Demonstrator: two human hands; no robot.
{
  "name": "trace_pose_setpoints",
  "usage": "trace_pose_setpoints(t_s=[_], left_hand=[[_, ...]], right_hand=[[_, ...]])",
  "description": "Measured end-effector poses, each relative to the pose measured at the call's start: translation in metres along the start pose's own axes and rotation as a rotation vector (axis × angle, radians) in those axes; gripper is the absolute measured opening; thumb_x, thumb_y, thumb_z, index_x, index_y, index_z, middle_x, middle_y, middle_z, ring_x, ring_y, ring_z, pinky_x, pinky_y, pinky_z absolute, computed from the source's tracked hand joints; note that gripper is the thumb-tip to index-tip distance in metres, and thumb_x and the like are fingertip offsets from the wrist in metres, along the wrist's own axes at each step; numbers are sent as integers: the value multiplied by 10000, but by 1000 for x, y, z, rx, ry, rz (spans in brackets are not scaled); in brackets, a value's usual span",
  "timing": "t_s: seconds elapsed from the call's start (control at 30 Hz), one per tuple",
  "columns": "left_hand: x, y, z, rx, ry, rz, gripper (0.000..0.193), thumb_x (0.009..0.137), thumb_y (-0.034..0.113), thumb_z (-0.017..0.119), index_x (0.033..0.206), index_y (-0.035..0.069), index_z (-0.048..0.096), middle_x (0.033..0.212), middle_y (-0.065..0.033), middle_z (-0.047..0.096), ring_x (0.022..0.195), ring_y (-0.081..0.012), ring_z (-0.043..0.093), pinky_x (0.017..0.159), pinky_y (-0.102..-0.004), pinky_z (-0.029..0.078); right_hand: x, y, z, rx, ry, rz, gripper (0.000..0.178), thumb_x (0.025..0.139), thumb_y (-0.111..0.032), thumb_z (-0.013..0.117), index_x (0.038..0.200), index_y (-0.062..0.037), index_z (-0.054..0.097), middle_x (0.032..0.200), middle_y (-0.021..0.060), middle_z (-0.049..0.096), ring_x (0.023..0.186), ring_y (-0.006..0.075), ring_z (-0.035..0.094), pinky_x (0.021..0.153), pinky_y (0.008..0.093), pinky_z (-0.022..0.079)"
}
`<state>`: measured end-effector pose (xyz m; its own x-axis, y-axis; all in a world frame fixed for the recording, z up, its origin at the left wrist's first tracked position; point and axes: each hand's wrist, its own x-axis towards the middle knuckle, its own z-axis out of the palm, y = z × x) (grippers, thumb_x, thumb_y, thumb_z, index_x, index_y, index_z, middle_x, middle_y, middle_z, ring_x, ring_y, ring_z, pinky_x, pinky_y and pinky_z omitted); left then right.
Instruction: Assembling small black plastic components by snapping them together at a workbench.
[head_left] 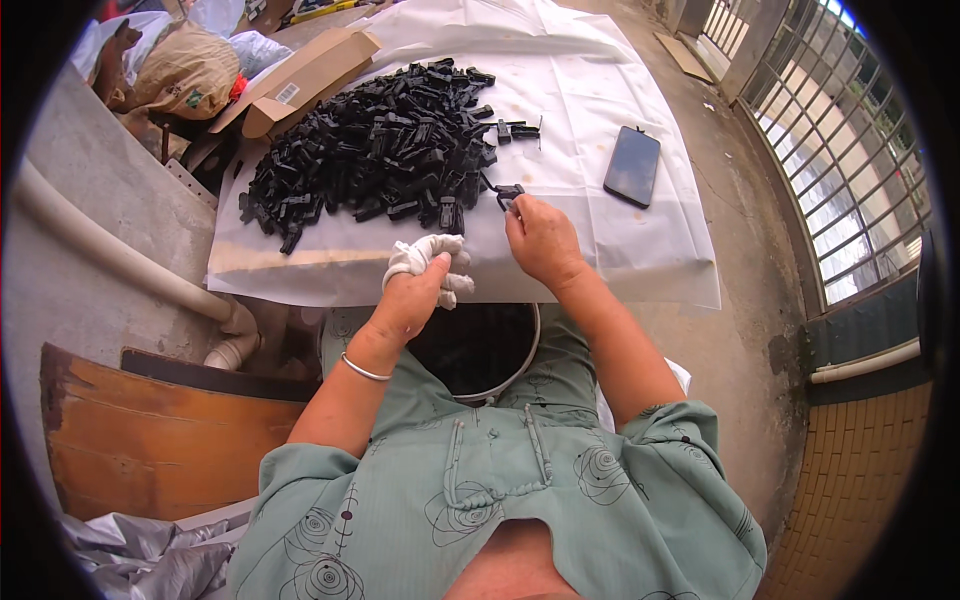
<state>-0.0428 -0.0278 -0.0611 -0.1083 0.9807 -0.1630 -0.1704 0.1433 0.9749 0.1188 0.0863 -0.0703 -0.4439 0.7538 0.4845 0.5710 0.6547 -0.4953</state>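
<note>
Fingers (515, 207) pinch black clip (508, 192), seemingly.

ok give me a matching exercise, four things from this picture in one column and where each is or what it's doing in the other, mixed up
Things:
1. left hand
2. right hand
3. phone
4. pile of black plastic parts

Places or states:
A. lying dark screen up at the right of the white sheet
B. heaped on the sheet's left half
C. fingers wrapped in white cloth
D. pinching one black part by the pile's edge

Pairs: 1-C, 2-D, 3-A, 4-B
</note>
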Motion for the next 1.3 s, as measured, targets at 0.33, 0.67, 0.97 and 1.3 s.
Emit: trace_pose_setpoints(t_s=[0.33, 0.67, 0.97, 1.3], left_hand=[[19, 1, 13, -789, -194, -190, 165, 927, 135, 430, 1029, 60, 536, 882, -76, 611, 685, -132, 574, 552, -234, 475], [-13, 21, 31, -130, -194, 234, 283, 869, -14, 479, 1149, 26, 464, 881, -39, 565, 682, -76, 568, 529, -200, 467], [-29, 30, 40, 94, -177, 279, 247, 841, 5, 534, 1080, -12, 476, 922, -52, 570, 671, -77, 556, 546, -192, 462], [-21, 12, 44, 537, 111, 729, 243, 754, 28, 584, 987, -39, 570, 902, -143, 604, 763, -221, 609, 681, -296, 491]], right_hand=[[-50, -32, -29, 340, -42, -114, 79, 759, -39, 585, 815, -7, 540, 674, 123, 561, 584, 272, 549, 547, 342, 434], [-50, -61, -50, 410, 44, -32, 182, 782, -145, 669, 760, -22, 537, 612, 36, 462, 530, 111, 387, 473, 257, 336], [-44, -54, -55, 730, -170, 119, 238, 889, -184, 553, 737, -4, 526, 603, 30, 445, 586, 80, 388, 535, 243, 364], [-51, -47, -36, 788, -223, 155, 227, 886, -147, 497, 747, 30, 528, 588, 138, 490, 543, 170, 414, 547, 328, 399]])
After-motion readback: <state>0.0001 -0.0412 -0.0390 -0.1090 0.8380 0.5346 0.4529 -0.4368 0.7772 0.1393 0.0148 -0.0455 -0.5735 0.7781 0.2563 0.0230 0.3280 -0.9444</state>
